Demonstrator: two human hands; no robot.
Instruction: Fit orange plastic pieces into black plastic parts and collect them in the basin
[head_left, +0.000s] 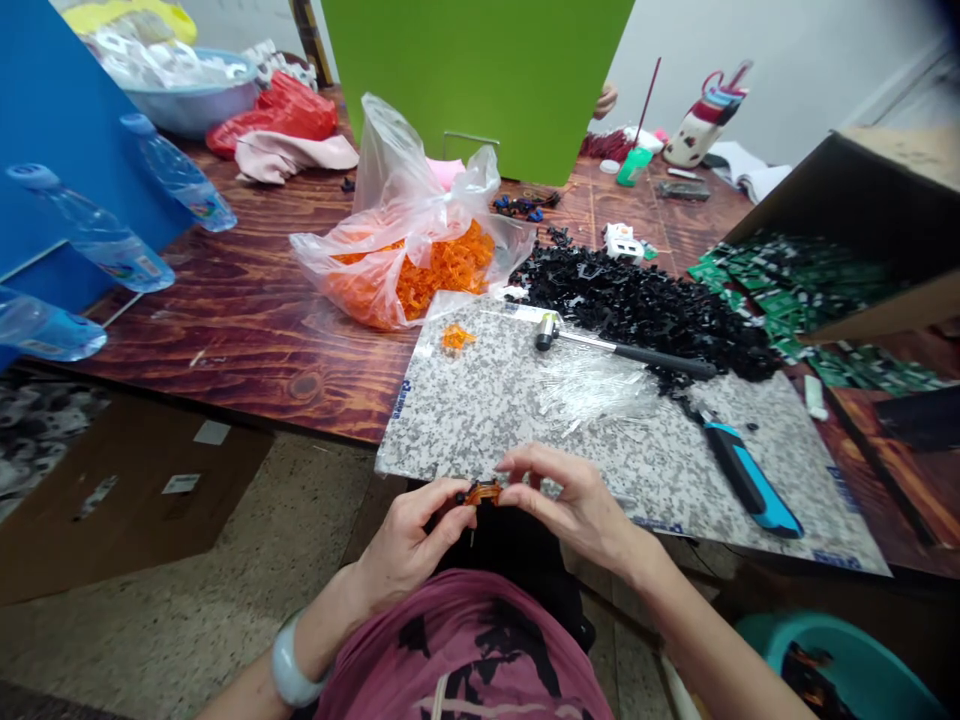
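- The small orange-and-black piece point(481, 493) was just off the bench's point(247, 360) near edge, above the person's lap.
- The left hand point(427, 522) had its grip pinched on one end; the right hand point(574, 497) was at the other, though I couldn't tell whether its grip had closed.
- A speckled board point(480, 400) lay along that near edge, carrying a hammer point(592, 342) and a blue-and-black-handled tool point(750, 480).
- Farther back sat a bag of orange parts point(442, 270).

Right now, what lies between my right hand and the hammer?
In the head view, thin pale strips lie between your right hand and the hammer, on the speckled board.
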